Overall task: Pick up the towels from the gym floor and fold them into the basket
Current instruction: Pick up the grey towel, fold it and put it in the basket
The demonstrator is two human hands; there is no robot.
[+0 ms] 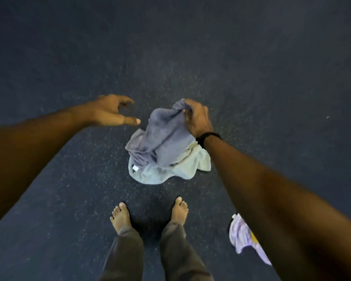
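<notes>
My right hand [197, 118] grips the top edge of a grey-blue towel [164, 138] and holds it bunched above the floor. Beneath it a pale mint towel [182, 169] lies crumpled on the dark speckled gym floor [251, 78]. My left hand [111, 112] hovers just left of the grey-blue towel, fingers loosely spread, thumb pointing at the cloth, holding nothing. A third, lilac towel [241, 236] lies at the lower right, partly hidden by my right forearm. No basket is in view.
My two bare feet [150, 216] stand close in front of the mint towel, dark trousers above them. A black band circles my right wrist [208, 138]. The floor stretches ahead and to both sides.
</notes>
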